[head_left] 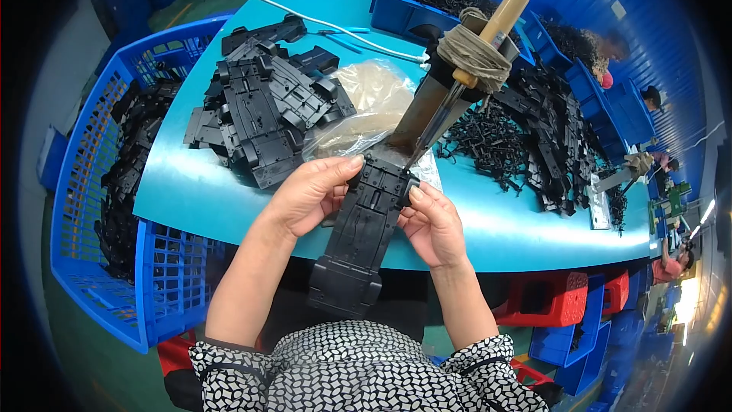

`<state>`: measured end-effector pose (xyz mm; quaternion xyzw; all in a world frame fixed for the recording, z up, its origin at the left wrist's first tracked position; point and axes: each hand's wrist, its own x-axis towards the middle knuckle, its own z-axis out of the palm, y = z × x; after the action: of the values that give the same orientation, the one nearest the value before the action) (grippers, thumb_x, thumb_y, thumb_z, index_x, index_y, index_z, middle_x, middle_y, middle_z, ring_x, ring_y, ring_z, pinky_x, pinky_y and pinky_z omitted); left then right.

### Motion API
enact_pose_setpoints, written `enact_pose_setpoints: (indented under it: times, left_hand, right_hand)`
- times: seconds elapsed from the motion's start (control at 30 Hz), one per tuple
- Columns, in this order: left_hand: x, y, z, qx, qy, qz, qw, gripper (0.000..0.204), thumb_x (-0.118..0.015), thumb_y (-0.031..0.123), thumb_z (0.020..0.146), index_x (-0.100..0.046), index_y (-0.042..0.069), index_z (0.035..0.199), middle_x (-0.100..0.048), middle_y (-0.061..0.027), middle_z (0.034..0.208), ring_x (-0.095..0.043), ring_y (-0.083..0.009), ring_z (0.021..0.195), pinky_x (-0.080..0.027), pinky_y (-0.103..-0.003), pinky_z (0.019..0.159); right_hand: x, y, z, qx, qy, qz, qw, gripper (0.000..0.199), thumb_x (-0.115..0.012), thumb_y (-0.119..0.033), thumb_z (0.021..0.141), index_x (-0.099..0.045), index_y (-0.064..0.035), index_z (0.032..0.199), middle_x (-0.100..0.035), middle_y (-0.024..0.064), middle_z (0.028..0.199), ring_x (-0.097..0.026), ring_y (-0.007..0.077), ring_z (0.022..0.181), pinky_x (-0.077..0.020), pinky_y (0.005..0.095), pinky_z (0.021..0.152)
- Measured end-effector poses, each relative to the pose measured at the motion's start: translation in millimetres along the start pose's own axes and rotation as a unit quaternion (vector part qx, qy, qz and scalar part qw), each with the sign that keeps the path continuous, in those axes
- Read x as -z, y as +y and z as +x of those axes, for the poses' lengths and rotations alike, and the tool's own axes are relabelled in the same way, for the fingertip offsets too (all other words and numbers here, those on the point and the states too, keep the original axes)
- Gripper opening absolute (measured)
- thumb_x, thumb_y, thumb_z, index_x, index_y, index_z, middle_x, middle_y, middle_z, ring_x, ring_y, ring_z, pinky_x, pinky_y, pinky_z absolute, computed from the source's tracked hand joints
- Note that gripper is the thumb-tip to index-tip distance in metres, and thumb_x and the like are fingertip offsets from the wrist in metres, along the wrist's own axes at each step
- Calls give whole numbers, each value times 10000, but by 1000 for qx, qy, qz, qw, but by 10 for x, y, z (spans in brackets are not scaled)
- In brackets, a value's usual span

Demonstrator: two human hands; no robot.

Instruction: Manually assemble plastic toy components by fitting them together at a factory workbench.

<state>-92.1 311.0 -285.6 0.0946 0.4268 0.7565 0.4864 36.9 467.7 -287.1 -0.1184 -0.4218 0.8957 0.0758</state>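
A black plastic toy-car chassis (352, 233) is held between my two hands at the table's front edge, its near end hanging past the edge. My left hand (311, 192) closes on its far left corner, thumb on top. On the far right side, my right hand (435, 225) pinches it with thumb and fingers. Above that far end slants a soldering iron (442, 118) with a wooden handle (503, 17), bound with cloth strips (474, 57). Its thin tip comes down at the chassis's far right part; whether it touches, I cannot tell.
Chassis pieces are piled on the left (263, 99) and right (545, 133) of the turquoise table (191, 191). Small black parts (488, 145) lie beside a clear plastic bag (366, 99). A blue crate (141, 290) stands left; a blue bin (404, 11) stands behind. Other people are at far right.
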Motion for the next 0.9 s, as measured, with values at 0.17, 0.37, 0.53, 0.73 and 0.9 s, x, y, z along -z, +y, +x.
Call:
enact_pose_setpoints:
  times: [0.17, 0.37, 0.53, 0.73, 0.9]
  left_hand:
    - [-23, -93, 83, 22, 25, 9, 999, 256, -630, 272, 845, -619, 47, 966, -612, 28, 804, -548, -26, 658, -467, -179, 626]
    - [-121, -73, 156, 20, -2, 11, 1000, 273, -635, 262, 841, -620, 27, 978, -624, -6, 878, -569, -64, 714, -479, -208, 670]
    - [-172, -81, 239, 17, -17, 0, 1000, 252, -645, 258, 834, -627, 40, 958, -615, 16, 833, -545, -43, 676, -469, -192, 642]
    - [-207, -53, 313, 20, -24, -33, 999, 171, -661, 243, 823, -638, 82, 878, -569, 71, 730, -505, -1, 623, -439, -144, 580]
    - [-271, -47, 333, 12, -34, -44, 998, 162, -658, 244, 826, -635, 86, 860, -568, 73, 721, -505, 1, 621, -438, -134, 578]
  right_hand:
    - [156, 41, 37, -15, 26, 42, 999, 239, -581, -137, 855, -530, -3, 1047, -618, 74, 924, -589, 144, 799, -476, 288, 752]
    - [205, -101, 22, 3, 36, 17, 999, 257, -563, -142, 868, -538, 9, 1075, -625, 84, 961, -594, 138, 819, -477, 284, 760]
    - [238, -206, -6, 14, 27, -5, 1000, 252, -556, -145, 874, -548, 11, 1071, -628, 86, 975, -598, 140, 833, -476, 281, 765]
    - [192, -258, -41, 45, 19, -18, 999, 242, -537, -151, 888, -553, 14, 1065, -627, 88, 985, -599, 140, 845, -475, 283, 765]
    - [143, -311, -85, 74, 20, -27, 997, 236, -517, -144, 900, -543, 15, 1073, -626, 86, 991, -598, 147, 865, -473, 289, 771]
